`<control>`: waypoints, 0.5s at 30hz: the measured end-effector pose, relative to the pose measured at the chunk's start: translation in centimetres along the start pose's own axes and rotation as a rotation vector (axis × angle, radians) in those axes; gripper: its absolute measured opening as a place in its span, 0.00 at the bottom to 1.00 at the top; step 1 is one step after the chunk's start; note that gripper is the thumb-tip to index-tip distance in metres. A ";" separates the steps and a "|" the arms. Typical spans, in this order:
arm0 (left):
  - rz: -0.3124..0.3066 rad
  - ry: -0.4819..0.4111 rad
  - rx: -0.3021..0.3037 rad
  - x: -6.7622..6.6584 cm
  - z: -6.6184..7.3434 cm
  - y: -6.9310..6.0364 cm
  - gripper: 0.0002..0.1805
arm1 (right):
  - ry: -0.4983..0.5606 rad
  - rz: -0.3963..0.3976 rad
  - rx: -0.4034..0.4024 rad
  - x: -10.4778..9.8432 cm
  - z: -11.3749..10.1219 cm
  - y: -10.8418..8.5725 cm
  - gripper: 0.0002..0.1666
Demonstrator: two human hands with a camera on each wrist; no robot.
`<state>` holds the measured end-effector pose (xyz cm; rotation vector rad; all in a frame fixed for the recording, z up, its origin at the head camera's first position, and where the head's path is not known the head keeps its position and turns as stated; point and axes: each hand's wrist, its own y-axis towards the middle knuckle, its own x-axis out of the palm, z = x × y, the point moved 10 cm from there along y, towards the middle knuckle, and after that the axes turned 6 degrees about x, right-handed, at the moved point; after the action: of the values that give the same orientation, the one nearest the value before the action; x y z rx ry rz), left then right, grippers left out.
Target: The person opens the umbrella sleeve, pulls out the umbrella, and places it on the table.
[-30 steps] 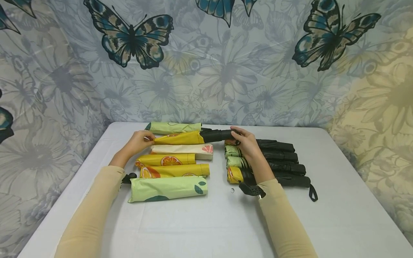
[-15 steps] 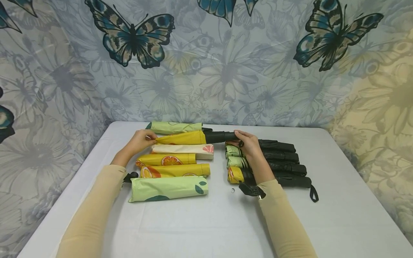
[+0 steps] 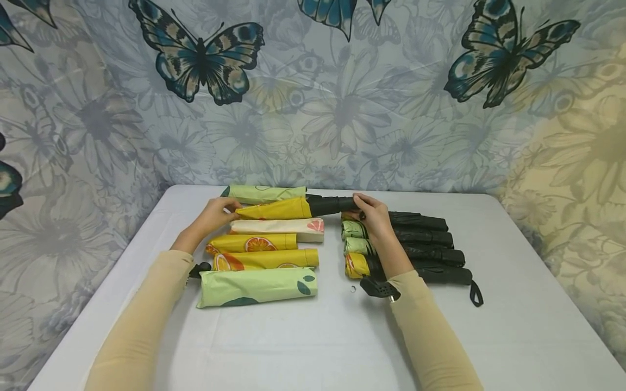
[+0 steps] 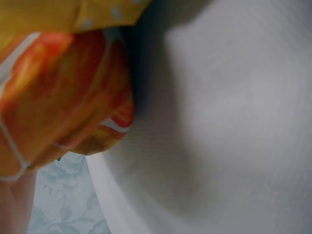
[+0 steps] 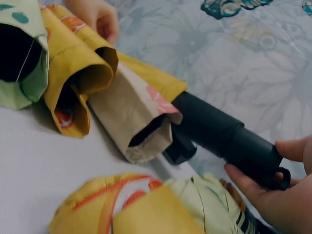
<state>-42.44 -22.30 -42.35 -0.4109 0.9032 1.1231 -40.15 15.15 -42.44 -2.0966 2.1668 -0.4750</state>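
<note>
head view: one end of the black umbrella (image 3: 330,205) is concealed by the yellow cover (image 3: 279,209), and the right hand (image 3: 374,214) covers part of its other end. that hand and wrist also block my sight of part of the folded umbrellas (image 3: 427,239). a ring-like speck (image 3: 353,289) is too small for me to identify. both tan sleeves (image 3: 122,336) run off the bottom edge. left wrist view: blurred; the left edge crops the orange-printed cover (image 4: 63,92). right wrist view: the left hand (image 5: 100,19) is cut by the top edge, the right hand by the right edge. the left edge crops the green cover (image 5: 22,95). a black part (image 5: 181,152) behind the beige cover (image 5: 124,112) is partly hidden; i cannot identify it.
</note>
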 end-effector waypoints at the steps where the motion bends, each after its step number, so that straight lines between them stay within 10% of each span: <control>1: 0.009 0.002 -0.001 0.0 0.0 0.0 0.09 | 0.015 -0.010 -0.002 0.0 0.1 0.1 0.30; 15: 0.026 -0.031 -0.017 -0.2 0.4 0.0 0.04 | 0.005 -0.062 -0.021 -1.3 0.3 0.5 0.30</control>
<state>-42.34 -22.12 -41.98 -0.3959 0.8744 1.1583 -40.43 16.35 -43.07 -2.1808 2.1246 -0.4652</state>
